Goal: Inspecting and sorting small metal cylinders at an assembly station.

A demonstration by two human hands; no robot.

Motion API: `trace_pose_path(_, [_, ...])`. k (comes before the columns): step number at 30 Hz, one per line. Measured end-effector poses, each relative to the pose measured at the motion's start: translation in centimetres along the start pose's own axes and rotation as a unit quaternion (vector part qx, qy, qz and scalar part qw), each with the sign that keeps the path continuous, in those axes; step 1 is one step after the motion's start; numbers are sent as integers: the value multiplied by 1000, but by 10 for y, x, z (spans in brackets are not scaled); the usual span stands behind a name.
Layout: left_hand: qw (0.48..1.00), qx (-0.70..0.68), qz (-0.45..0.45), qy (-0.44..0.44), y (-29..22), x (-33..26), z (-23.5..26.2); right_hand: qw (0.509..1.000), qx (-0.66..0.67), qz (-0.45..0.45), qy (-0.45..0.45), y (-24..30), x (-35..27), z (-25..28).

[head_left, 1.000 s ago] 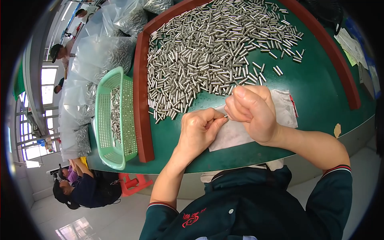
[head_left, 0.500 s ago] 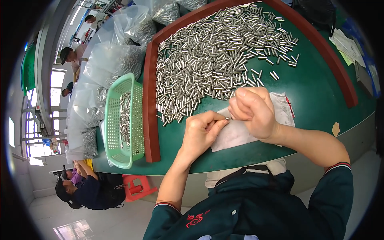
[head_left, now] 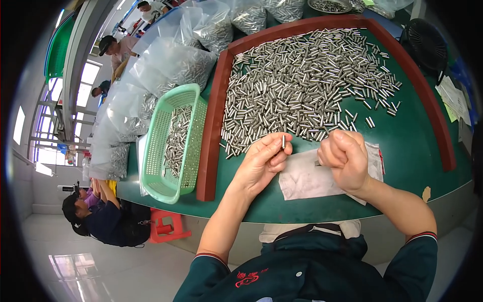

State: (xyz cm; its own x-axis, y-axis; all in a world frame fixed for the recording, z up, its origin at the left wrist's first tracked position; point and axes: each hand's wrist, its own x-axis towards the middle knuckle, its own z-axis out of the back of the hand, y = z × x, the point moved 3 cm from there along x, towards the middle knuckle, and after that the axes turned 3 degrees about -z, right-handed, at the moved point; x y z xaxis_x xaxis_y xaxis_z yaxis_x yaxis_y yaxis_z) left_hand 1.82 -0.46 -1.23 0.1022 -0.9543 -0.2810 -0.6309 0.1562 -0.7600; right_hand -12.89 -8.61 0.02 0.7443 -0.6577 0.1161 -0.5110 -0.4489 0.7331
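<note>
Between the thumb and fingers of my left hand [head_left: 264, 163] a small metal pin [head_left: 283, 142] is pinched, standing roughly upright. My right hand [head_left: 347, 160] is curled into a fist just to its right; a bit of metal shows at its left edge, most of it hidden by the fingers. Under and beside the fist lies a whitish, stained cloth [head_left: 307, 180] on the green table [head_left: 402, 166]. Beyond both hands spreads a large heap of loose metal pins [head_left: 302, 85].
A dark red wooden border [head_left: 211, 151] frames the heap. Left of it stands a green plastic basket [head_left: 151, 173] partly filled with pins. Clear bags of pins [head_left: 176, 70] line the far left. At the right are a black fan [head_left: 425, 43] and papers [head_left: 453, 98]. Other people sit at left.
My hands have moved apart. The left has turned so that its pin stands upright in view; the right remains a fist. The whole view has shifted, showing more of the table's far side.
</note>
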Motion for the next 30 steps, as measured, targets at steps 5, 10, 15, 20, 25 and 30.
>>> trace_pose_path(5, [1000, 1, 5, 5, -1, 2, 0, 1000, 6, -13, -5, 2, 2, 1])
trace_pose_path(10, [997, 2, -65, 27, 0, 1, 8, 1000, 7, -17, -9, 2, 1, 0])
trace_pose_path(15, [860, 448, -194, -147, -6, 4, -13, 1000, 7, -14, -10, 2, 2, 2])
trace_pose_path(20, [637, 700, -292, -138, -2, 14, -19, 1000, -13, -11, -20, 2, 3, 0])
trace_pose_path(25, [598, 734, -295, -127, -2, 18, -23, 1000, -15, -16, -21, 1, 3, 2])
trace_pose_path(30, [569, 752, -317, -105, -3, 20, -24, 999, -5, -24, -22, 1, 3, 3])
